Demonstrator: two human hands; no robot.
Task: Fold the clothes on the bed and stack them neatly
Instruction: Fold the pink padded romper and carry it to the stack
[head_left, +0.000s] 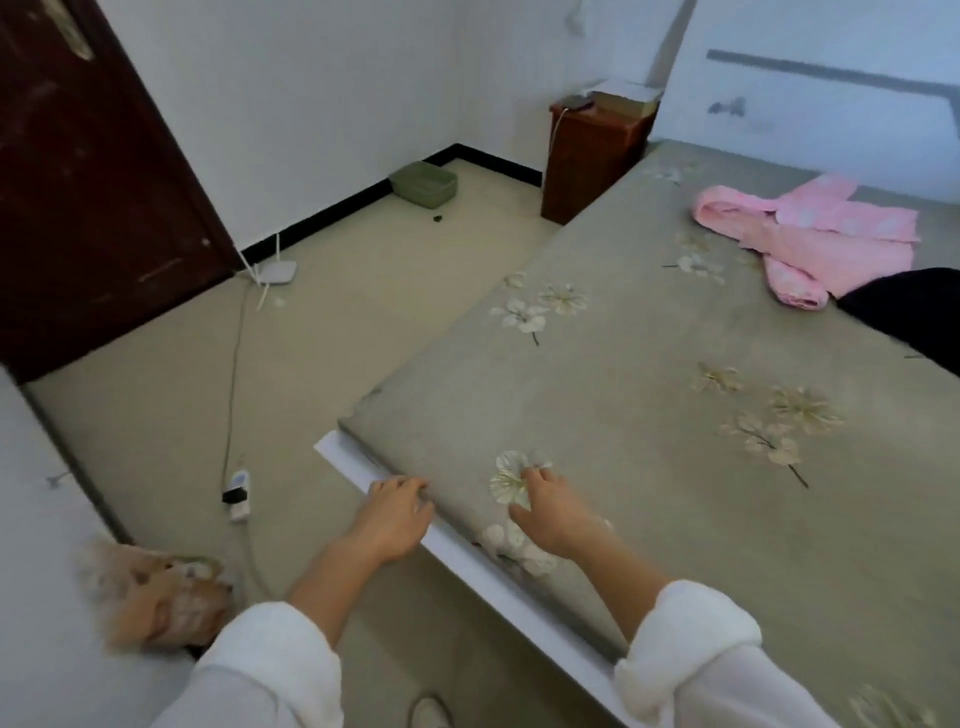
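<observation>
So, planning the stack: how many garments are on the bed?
2: a pink padded jacket far right on the floral-sheeted bed, and a black fabric garment beside it, cut off by the frame; others may be hidden.

The sheet (649, 467) was matt cloth, lying smooth right to the bed's near edge. Below it the frame rail (467, 564) looked white, smooth and faintly glossy. Toward the far right side, the pink jacket (831, 234) was soft quilted fabric, puffy and dull. The black garment (904, 306) at the right edge was dark matt cloth. The sleeves (696, 623) looked fleecy. Door (78, 208) and nightstand (587, 156) were dark varnished wood with a slight sheen, the router (278, 271) smooth white plastic.
</observation>
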